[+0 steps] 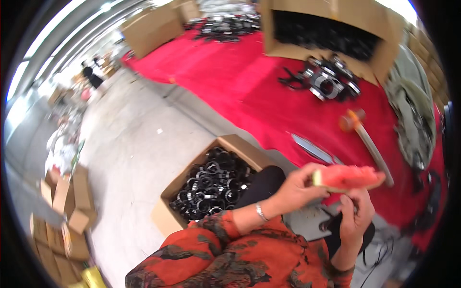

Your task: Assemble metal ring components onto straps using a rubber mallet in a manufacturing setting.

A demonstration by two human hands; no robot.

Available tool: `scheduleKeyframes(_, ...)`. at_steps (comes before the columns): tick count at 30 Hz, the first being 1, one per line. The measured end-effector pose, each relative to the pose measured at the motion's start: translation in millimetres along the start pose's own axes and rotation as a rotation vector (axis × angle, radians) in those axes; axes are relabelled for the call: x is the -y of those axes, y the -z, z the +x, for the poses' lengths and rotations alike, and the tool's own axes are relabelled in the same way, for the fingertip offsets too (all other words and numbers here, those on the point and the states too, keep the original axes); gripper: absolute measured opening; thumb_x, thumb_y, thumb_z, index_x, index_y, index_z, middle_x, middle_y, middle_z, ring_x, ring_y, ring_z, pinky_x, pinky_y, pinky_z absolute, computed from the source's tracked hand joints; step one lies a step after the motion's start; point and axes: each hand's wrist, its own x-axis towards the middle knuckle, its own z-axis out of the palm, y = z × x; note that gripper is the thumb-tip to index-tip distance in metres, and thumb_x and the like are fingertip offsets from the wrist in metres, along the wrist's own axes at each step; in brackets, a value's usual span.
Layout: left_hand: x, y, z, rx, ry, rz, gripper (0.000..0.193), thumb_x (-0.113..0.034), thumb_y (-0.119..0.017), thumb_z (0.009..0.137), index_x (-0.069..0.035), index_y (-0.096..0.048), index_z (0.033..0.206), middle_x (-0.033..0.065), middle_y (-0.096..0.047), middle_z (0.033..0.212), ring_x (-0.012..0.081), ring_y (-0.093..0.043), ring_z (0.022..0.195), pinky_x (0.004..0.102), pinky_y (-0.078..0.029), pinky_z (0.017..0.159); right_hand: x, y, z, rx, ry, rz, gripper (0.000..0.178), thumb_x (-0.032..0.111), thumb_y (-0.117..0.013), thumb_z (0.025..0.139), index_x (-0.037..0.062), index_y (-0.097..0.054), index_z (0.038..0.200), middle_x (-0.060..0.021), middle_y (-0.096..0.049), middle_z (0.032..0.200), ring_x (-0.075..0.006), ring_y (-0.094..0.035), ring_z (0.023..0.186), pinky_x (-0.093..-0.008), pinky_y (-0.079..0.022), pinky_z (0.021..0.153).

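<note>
A watermelon slice (348, 177) with red flesh and a pale green rind is held up above the edge of the red-covered table. My left hand (300, 189), with a bracelet at its wrist, pinches the slice's left end. Right beneath the slice is my right hand (356, 213), its fingers curled in and their tips up against the slice's lower edge. Whether those fingers grip the slice or some small thing cannot be made out. On the table just beyond lie a knife (314, 147) with a shiny blade and a hammer (370, 139) with an orange head.
An open carton (235, 144) full of black and silver ring-shaped parts stands by my leg. More such parts (331, 79) lie on the red cloth (216, 81), before a large carton (331, 12). A grey-green garment (408, 101) hangs at the right. Boxes (74, 197) stand on the left floor.
</note>
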Motion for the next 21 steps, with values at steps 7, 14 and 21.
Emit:
scheduleKeyframes(7, -4.6, 2.3, -14.4, -0.066, -0.072, -0.023, 0.04, 0.0, -0.059, 0.084, 0.0, -0.045, 0.121, 0.0065, -0.055, 0.11, 0.0116, -0.056, 0.099, 0.0284, -0.052, 0.083, 1.7, -22.1, 2.1, 0.04, -0.031, 0.243, 0.014, -0.006, -0.054, 0.081, -0.0046, -0.053, 0.095, -0.0085, -0.053, 0.075, -0.0102, -0.052, 0.055, -0.0219, -0.041, 0.05)
scheduleKeyframes(14, -6.3, 6.9, -5.0, -0.112, -0.069, 0.046, 0.039, 0.002, -0.061, 0.082, -0.001, -0.047, 0.119, 0.0072, -0.055, 0.11, 0.015, -0.057, 0.099, 0.0311, -0.052, 0.084, 6.4, -19.2, 4.0, 0.007, -0.013, 0.03, 0.021, -0.004, -0.057, 0.078, -0.002, -0.058, 0.099, -0.0102, -0.055, 0.073, -0.0162, -0.055, 0.059, -0.026, -0.044, 0.053)
scheduleKeyframes(21, -14.7, 4.5, 0.7, -0.157, 0.017, -0.156, 0.034, 0.005, -0.057, 0.082, 0.004, -0.048, 0.115, 0.0125, -0.057, 0.109, 0.0211, -0.06, 0.098, 0.0349, -0.054, 0.083, 3.6, -13.9, 9.6, -0.004, 0.066, 0.001, 0.039, -0.002, -0.065, 0.073, -0.0012, -0.056, 0.111, -0.0093, -0.056, 0.07, -0.0191, -0.056, 0.057, -0.0267, -0.044, 0.05)
